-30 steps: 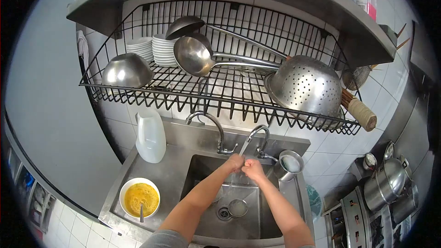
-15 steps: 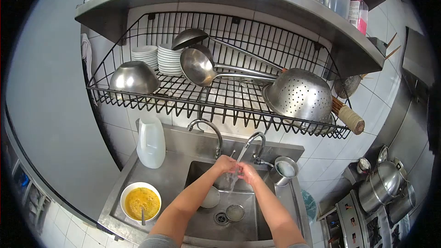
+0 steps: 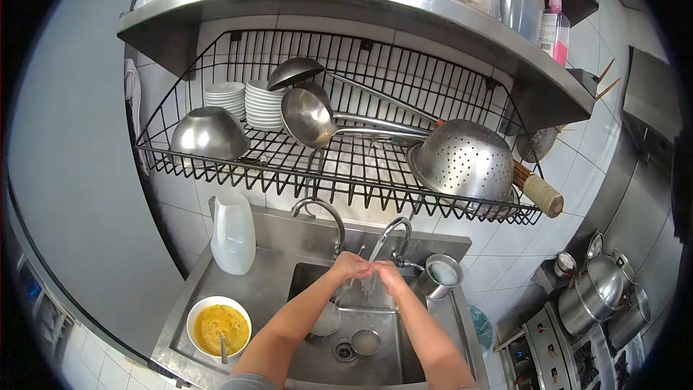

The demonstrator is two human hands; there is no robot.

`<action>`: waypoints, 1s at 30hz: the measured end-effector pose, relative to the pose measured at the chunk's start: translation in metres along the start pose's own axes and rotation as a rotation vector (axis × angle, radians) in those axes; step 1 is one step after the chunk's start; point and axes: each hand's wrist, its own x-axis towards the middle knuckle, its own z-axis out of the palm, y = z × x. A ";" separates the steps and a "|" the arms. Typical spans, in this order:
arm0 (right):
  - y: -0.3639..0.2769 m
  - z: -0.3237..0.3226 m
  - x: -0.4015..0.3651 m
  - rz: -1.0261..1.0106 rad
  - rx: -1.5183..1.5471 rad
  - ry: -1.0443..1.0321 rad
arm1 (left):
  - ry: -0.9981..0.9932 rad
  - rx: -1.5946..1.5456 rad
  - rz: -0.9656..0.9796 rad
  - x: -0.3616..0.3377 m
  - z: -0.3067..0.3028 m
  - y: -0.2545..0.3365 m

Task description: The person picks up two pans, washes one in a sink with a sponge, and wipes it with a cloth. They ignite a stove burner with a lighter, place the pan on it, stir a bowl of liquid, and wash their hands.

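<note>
Under the running right faucet (image 3: 399, 231), my left hand (image 3: 351, 266) and my right hand (image 3: 388, 275) meet at the fingertips. Their fingers are bent and drawn together, and no object shows between them. Water streams over the fingers and falls into the steel sink (image 3: 382, 325). Below the hands, a white dish (image 3: 328, 320) lies partly behind my left forearm. Beside the drain (image 3: 344, 351) sits a small round strainer or cup (image 3: 366, 342).
On the left counter are a bowl of beaten egg (image 3: 220, 328) with a spoon and a white plastic jug (image 3: 233, 235). A steel container (image 3: 439, 276) stands right of the sink. Above hangs a wire rack (image 3: 346, 173) with ladles (image 3: 309, 117), a colander (image 3: 465, 162) and stacked dishes (image 3: 263, 107).
The view has tilted slightly upward, so the scene sits lower. My hands stay under the stream, their fingers now more curled and closer together.
</note>
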 end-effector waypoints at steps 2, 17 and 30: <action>0.011 -0.003 0.010 -0.026 -0.047 -0.001 | 0.035 0.024 0.031 -0.006 0.002 0.003; -0.002 0.022 -0.003 0.178 0.172 0.249 | 0.342 0.192 0.205 0.004 0.008 -0.016; -0.029 0.015 -0.017 -0.209 -0.603 0.124 | 0.085 0.095 0.029 0.043 0.012 -0.040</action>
